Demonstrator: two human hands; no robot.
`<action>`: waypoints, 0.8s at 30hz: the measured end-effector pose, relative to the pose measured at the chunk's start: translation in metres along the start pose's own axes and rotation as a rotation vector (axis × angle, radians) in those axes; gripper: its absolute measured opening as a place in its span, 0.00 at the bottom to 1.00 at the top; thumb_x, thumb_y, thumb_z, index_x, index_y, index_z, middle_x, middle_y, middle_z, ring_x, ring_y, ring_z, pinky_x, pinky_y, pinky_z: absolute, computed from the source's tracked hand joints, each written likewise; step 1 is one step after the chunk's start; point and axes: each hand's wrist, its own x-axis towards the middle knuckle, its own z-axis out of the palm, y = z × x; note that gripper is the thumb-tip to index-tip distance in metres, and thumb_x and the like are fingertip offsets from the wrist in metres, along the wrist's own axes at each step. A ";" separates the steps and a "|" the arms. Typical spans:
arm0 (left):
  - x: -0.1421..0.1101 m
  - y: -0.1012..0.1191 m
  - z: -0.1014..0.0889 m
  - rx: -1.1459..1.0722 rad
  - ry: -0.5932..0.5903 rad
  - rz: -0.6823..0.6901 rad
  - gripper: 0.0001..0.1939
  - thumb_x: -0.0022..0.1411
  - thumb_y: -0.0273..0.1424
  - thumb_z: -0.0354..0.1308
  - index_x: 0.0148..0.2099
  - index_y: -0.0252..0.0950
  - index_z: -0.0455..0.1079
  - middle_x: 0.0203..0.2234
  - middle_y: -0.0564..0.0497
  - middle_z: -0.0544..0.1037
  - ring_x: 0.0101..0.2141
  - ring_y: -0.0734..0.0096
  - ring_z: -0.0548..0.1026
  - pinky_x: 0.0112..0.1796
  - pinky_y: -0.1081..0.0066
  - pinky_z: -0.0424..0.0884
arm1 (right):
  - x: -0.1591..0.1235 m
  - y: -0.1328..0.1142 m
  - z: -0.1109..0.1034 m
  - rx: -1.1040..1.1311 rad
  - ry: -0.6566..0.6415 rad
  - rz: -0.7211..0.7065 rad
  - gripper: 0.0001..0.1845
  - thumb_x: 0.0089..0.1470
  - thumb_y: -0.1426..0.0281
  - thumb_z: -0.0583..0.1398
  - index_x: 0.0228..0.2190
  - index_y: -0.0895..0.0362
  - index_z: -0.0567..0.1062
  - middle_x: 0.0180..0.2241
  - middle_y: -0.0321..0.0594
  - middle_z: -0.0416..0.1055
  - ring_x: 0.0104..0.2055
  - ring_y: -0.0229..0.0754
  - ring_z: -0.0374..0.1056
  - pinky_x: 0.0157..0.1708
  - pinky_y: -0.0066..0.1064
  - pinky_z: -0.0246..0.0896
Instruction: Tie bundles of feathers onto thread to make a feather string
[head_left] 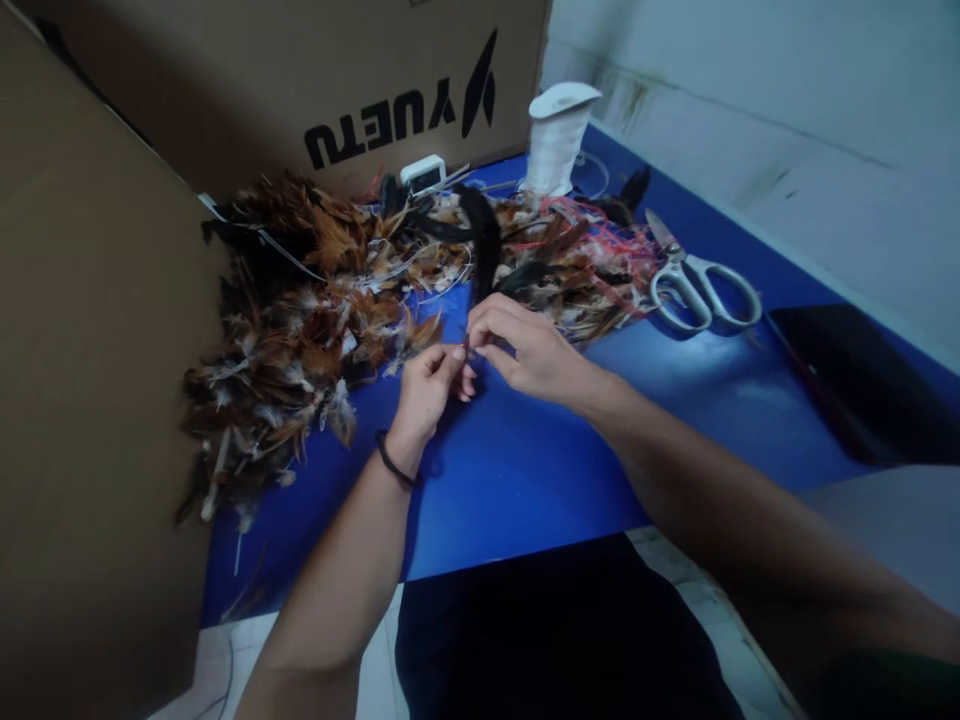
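Note:
In the head view, my left hand (431, 385) and my right hand (525, 345) meet over the blue table, fingertips almost touching. Long black feathers (486, 240) curve up from between them, their lower end at my pinched fingers. My left thumb and fingers are closed at that end. My right thumb and forefinger pinch right beside it, on something thin and dark with a hint of red, too small to name. Just beyond my hands lies a heap of brown and orange feathers (330, 310), with reddish strands (592, 235) at its right.
Scissors (701, 285) and a dark phone-like slab (862, 375) lie on the right of the blue table (525, 470). A white spool of thread (559, 140) and a small white digital device (424, 175) stand behind. Cardboard (247, 90) walls the back and left.

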 end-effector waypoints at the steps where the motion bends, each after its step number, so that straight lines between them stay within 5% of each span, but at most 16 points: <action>1: 0.001 0.000 -0.001 -0.064 0.030 -0.002 0.15 0.54 0.41 0.61 0.31 0.32 0.69 0.19 0.53 0.72 0.18 0.80 0.69 0.20 0.77 0.67 | 0.000 -0.001 0.000 -0.005 0.028 0.008 0.06 0.54 0.79 0.52 0.31 0.57 0.65 0.38 0.42 0.64 0.37 0.37 0.62 0.38 0.30 0.59; 7: 0.001 0.004 -0.001 -0.241 0.136 -0.039 0.15 0.49 0.38 0.66 0.35 0.32 0.70 0.25 0.51 0.76 0.21 0.79 0.72 0.22 0.77 0.69 | -0.002 0.005 0.005 -0.120 0.025 0.163 0.02 0.54 0.73 0.56 0.32 0.57 0.69 0.32 0.38 0.67 0.32 0.36 0.63 0.34 0.28 0.59; 13: 0.005 0.009 -0.004 -0.221 0.285 0.056 0.13 0.53 0.38 0.63 0.30 0.32 0.69 0.16 0.58 0.66 0.13 0.86 0.60 0.13 0.81 0.52 | -0.004 0.011 0.009 -0.222 -0.024 0.292 0.04 0.54 0.69 0.58 0.32 0.57 0.71 0.26 0.36 0.69 0.27 0.35 0.63 0.30 0.28 0.57; 19: 0.019 0.017 -0.026 -0.291 0.512 0.183 0.12 0.54 0.37 0.62 0.32 0.32 0.68 0.17 0.58 0.67 0.16 0.86 0.63 0.17 0.81 0.58 | -0.008 0.015 0.016 -0.231 0.004 0.237 0.07 0.54 0.70 0.57 0.37 0.56 0.72 0.31 0.39 0.71 0.30 0.37 0.66 0.33 0.29 0.61; 24: 0.015 0.020 -0.030 -0.308 0.558 0.201 0.10 0.54 0.34 0.61 0.33 0.32 0.69 0.19 0.57 0.68 0.17 0.85 0.65 0.18 0.81 0.59 | -0.011 0.024 0.020 -0.258 -0.034 0.244 0.07 0.53 0.70 0.57 0.36 0.56 0.72 0.30 0.39 0.71 0.30 0.37 0.67 0.33 0.30 0.62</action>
